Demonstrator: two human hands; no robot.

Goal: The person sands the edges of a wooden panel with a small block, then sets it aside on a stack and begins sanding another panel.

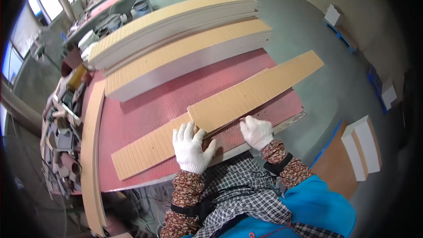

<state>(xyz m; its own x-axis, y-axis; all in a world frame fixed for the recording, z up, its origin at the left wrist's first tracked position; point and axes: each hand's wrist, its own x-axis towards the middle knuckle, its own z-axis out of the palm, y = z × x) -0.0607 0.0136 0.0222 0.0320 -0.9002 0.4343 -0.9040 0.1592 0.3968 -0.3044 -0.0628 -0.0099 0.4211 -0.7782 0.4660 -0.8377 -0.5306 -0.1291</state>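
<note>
My left hand (192,148): fingers spread, flat on lower tan strip (143,153), likely steadying overlap with upper tan strip (253,92). Right hand (257,133): half-curled beside edge; grip not discernible.

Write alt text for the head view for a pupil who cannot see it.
A white-gloved left hand spreads over a long tan board, while a white-gloved right hand curls by the near edge of an overlapping tan board on a red textured table. Beyond lie long tan-topped white stacks; grey and brown scraps heap at left.
</note>
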